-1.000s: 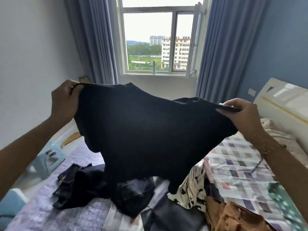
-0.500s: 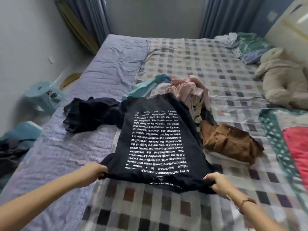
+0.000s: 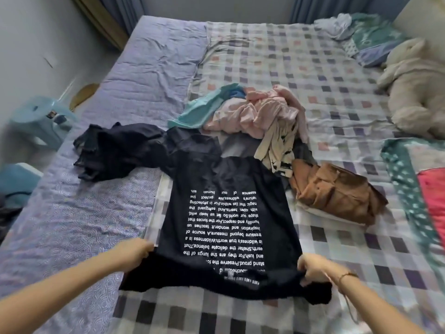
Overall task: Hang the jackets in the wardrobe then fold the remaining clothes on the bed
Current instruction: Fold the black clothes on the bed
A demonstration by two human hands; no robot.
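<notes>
Gripping the near end of a black T-shirt (image 3: 228, 179), the person's left hand (image 3: 134, 255) curls its fingers round the cloth at the shirt's left edge, and the right hand (image 3: 313, 268) holds a bunch of cloth at the right edge; a thin bracelet (image 3: 346, 276) sits on the right wrist. The shirt lies spread on the bed (image 3: 337, 249), printed side up, its white lines of text upside down to the camera, with the nearest lines partly hidden under a fold between the two hands. Its near part rests on the checked sheet (image 3: 301, 56) and its far end runs into a crumpled heap of dark clothing (image 3: 120, 150) that lies on the purple quilted cover (image 3: 72, 225) to the left. Just beyond the shirt sits a pile of unfolded clothes: a teal garment (image 3: 199, 109), a pink garment (image 3: 262, 114) and a cream piece with black markings (image 3: 277, 145). A brown garment (image 3: 337, 191) lies bunched just beside the shirt on the right. Farther right, a pale plush toy (image 3: 414, 88) rests near the bed's edge, with a teal pillow (image 3: 375, 37) behind it. A light blue stool (image 3: 38, 119) stands on the floor to the left of the bed.
</notes>
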